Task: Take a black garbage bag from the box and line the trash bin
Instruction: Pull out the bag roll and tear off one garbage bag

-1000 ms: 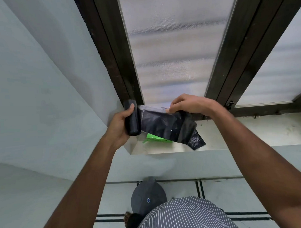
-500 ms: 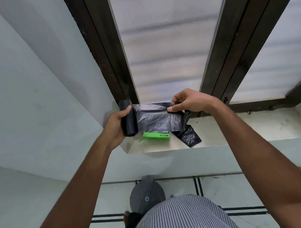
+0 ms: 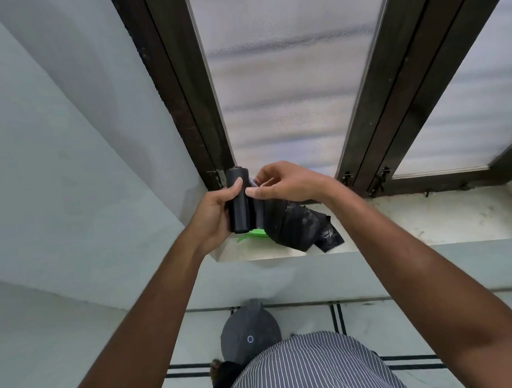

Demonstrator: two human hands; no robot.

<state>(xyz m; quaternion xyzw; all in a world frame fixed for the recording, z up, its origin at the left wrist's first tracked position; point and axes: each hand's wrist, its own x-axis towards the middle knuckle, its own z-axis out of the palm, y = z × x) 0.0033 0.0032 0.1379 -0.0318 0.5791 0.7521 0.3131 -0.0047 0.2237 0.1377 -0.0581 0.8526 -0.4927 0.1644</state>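
Head view, window sill. Left hand (image 3: 213, 215) grips upright roll of black garbage bags (image 3: 239, 203), fingers curled round it. Right hand (image 3: 286, 181), half sec ago pinching bag well right of roll, now pinches unrolled bag (image 3: 296, 224) just beside roll; slack hangs over green box (image 3: 252, 234) on sill (image 3: 424, 217). Prob. about to tear bag off. Trash bin (image 3: 249, 330) on floor below, unlined.

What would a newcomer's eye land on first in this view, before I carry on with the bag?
Dead centre, the left hand grips an upright black bag roll while the right hand pinches the unrolled black bag right beside it. Under them a green box lies on the window sill. Low down, a dark grey bin lid sits on the floor.
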